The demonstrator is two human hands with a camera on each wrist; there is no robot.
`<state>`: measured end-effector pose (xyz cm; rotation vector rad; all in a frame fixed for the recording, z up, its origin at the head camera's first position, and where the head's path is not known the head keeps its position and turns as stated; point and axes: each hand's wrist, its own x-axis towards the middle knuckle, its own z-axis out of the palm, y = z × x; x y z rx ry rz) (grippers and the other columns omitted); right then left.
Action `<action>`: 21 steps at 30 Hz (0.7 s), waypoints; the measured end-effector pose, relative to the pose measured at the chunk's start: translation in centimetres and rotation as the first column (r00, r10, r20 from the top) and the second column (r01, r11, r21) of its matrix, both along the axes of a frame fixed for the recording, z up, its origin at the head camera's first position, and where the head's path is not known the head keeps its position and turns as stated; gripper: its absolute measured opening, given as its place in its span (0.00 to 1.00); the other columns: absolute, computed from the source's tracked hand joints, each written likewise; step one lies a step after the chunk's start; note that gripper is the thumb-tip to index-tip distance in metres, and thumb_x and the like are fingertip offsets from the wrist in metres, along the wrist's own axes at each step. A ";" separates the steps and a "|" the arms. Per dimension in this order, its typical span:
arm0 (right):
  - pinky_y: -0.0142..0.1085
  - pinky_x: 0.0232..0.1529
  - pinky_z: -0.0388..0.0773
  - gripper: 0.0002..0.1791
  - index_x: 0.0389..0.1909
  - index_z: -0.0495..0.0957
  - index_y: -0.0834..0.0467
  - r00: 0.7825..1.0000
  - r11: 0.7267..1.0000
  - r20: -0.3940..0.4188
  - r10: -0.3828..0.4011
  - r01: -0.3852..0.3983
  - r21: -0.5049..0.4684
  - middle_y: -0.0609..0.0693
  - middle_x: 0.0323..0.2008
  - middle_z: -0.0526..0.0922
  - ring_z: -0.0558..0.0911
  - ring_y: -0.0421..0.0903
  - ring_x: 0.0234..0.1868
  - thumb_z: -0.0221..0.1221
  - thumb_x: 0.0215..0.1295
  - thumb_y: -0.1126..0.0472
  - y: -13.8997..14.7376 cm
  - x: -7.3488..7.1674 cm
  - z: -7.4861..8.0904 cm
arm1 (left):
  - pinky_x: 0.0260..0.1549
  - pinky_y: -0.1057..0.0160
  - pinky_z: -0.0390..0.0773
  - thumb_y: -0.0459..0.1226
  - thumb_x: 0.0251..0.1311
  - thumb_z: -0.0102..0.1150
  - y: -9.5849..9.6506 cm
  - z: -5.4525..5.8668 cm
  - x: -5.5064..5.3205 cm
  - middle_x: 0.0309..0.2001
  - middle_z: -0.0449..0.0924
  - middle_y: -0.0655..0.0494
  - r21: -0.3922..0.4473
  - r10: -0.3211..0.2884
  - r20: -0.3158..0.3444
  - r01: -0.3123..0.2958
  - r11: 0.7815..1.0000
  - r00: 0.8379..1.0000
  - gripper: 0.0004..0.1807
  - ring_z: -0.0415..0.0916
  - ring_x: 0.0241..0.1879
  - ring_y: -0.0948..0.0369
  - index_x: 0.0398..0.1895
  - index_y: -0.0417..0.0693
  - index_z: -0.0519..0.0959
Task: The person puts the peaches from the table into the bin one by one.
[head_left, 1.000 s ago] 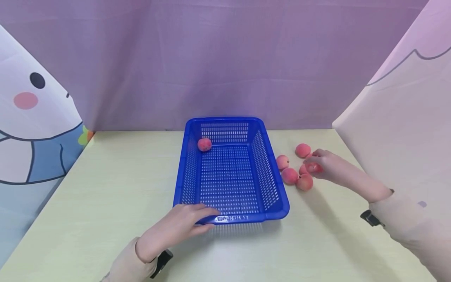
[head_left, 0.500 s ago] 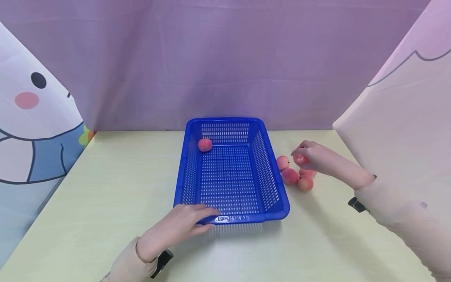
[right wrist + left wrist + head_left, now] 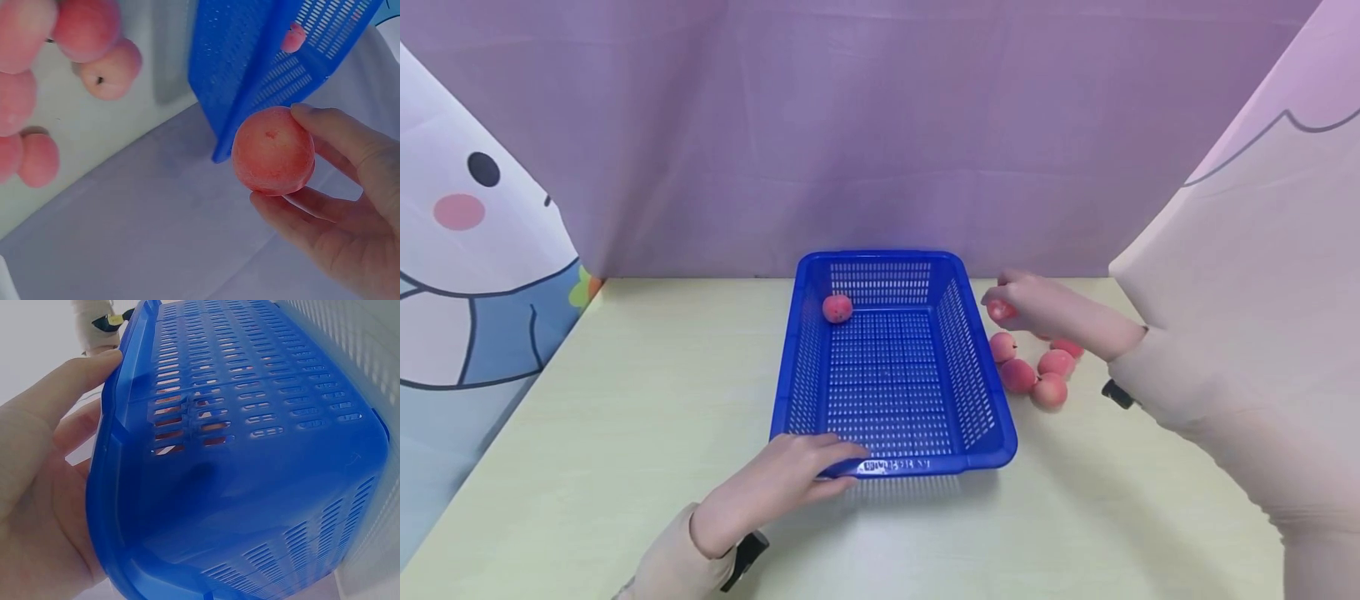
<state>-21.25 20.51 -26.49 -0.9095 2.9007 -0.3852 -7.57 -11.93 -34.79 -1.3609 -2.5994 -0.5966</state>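
My right hand (image 3: 1028, 302) holds a peach (image 3: 274, 151) between thumb and fingertips, raised just beyond the right side of a blue plastic basket (image 3: 891, 465). In the right wrist view the peach overlaps the basket's rim. My left hand (image 3: 790, 471) grips the near rim of the basket at its left corner, thumb on the outer side and fingers over the edge. The left wrist view shows that hand (image 3: 44, 487) around the rim, with fingers partly visible through the slots. One peach (image 3: 837, 308) lies inside the basket at the far left corner.
Several loose peaches (image 3: 1018, 377) lie on the pale table (image 3: 647, 400) close to the basket's right side, some partly hidden under the right forearm. A purple cloth backdrop (image 3: 865, 133) rises behind the basket, and printed cloths stand at left and right.
My right hand has lifted a peach from the group on the right and carried it left and away toward the basket's far right side. The left hand and basket stay in place.
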 end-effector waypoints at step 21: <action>0.40 0.36 0.72 0.09 0.33 0.79 0.62 0.957 0.960 -0.155 0.245 -0.217 0.174 0.55 0.29 0.77 0.74 0.51 0.34 0.57 0.48 0.69 -7.1 -3.6 0.5 | 0.26 0.74 0.73 0.40 0.54 0.57 0.1 0.2 0.1 0.32 0.80 0.59 -0.019 0.011 0.055 -0.010 1.000 0.998 0.13 0.76 0.28 0.67 0.43 0.48 0.78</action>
